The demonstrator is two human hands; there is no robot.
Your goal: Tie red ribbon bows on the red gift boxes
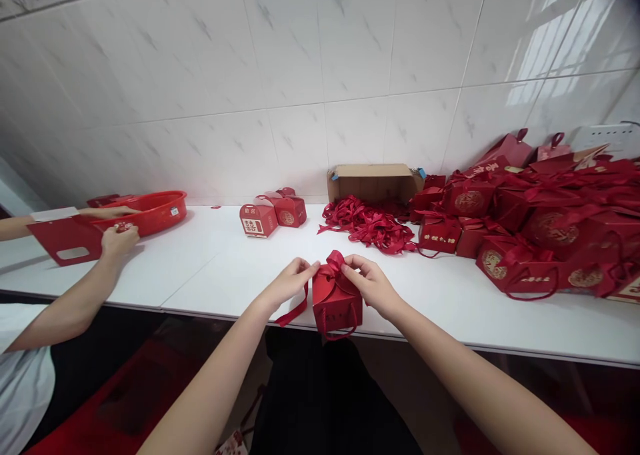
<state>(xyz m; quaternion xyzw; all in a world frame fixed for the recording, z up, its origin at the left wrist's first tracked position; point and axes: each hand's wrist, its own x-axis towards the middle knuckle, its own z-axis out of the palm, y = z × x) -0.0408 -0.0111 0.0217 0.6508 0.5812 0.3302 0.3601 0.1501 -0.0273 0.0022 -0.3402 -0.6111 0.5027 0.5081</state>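
Note:
A small red gift box (pixel 337 305) stands upright at the front edge of the white table, its rope handle hanging down over the near side. On its top sits a bow of red ribbon (pixel 334 262). My left hand (pixel 295 278) pinches the ribbon at the bow's left side, and a loose ribbon tail hangs below it toward the table. From the right, my right hand (pixel 370 282) has its thumb and fingers closed on the bow's other side. The exact ribbon part between the fingers is small and partly hidden.
A heap of red ribbons (pixel 367 225) spills from a cardboard box (pixel 373 170) by the wall. Many finished-looking red boxes (pixel 540 235) are piled at right. Two boxes (pixel 257 220) stand left of centre. At left, a co-worker's hands (pixel 119 238) hold red card beside a red basin (pixel 163 212).

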